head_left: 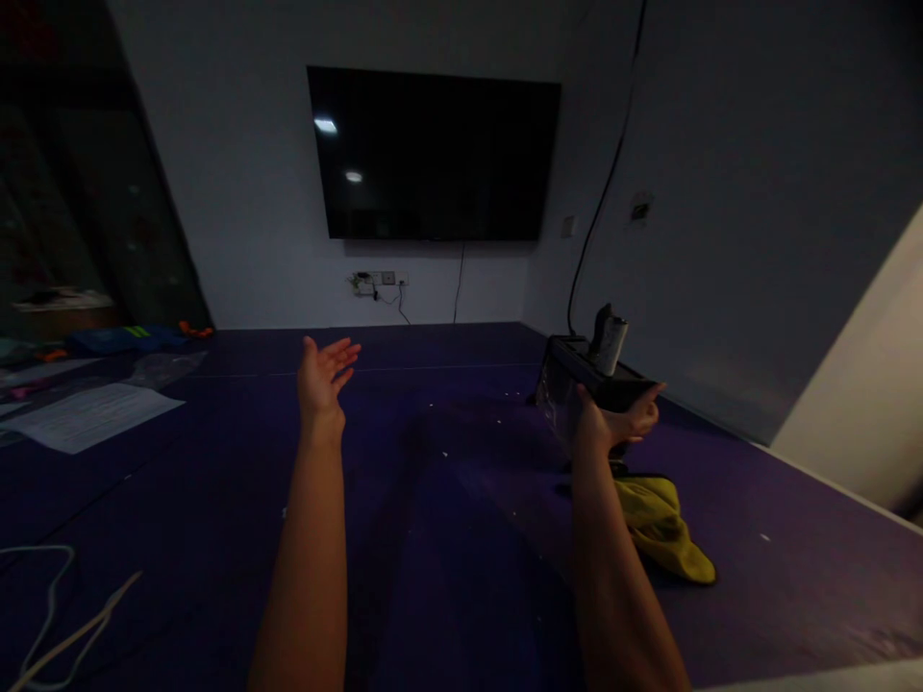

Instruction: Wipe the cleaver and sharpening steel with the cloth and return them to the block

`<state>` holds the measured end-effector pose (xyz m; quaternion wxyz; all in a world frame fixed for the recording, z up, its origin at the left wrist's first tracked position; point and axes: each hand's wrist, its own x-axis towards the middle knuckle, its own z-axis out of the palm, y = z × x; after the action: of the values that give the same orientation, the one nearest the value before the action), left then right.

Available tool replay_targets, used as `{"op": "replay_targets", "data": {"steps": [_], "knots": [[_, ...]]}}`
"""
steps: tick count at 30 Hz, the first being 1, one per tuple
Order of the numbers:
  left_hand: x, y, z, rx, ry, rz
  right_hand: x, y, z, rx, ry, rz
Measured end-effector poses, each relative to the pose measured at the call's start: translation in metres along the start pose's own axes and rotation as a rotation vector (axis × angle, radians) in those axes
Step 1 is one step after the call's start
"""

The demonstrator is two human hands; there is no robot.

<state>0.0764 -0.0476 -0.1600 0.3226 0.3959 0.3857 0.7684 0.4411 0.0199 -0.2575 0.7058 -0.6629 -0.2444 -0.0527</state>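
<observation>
My left hand (322, 374) is stretched out in front of me over the dark purple floor (447, 538), fingers spread and nothing in it. My right hand (618, 421) is raised at the right, palm up, under and against a dark box-like object (581, 384). A grey cylinder (610, 341) stands tilted on top of that object. A black cable (606, 183) runs from the object up the wall. A crumpled yellow cloth (660, 527) lies on the floor just below my right forearm.
A large dark screen (433, 154) hangs on the far wall above a power socket (379, 280). Sheets of paper (87, 415) and coloured items (122, 338) lie at the left. A white cord (50, 615) is coiled at the bottom left.
</observation>
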Motion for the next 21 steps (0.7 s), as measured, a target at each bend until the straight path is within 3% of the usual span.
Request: {"op": "replay_targets", "data": {"steps": [5, 8, 18, 21], "knots": [[-0.003, 0.006, -0.004, -0.402, -0.284, -0.250, -0.004, 0.002, 0.004, -0.008, -0.012, -0.009], [-0.006, 0.010, -0.003, -0.593, -0.393, -0.312, -0.004, 0.000, 0.004, 0.008, -0.013, 0.007], [-0.006, 0.006, 0.000, -0.668, -0.422, -0.305, -0.004, -0.004, 0.004, -0.116, 0.008, -0.017], [-0.005, 0.002, 0.005, -0.632, -0.418, -0.334, -0.007, -0.028, -0.006, -0.199, 0.074, -0.231]]}}
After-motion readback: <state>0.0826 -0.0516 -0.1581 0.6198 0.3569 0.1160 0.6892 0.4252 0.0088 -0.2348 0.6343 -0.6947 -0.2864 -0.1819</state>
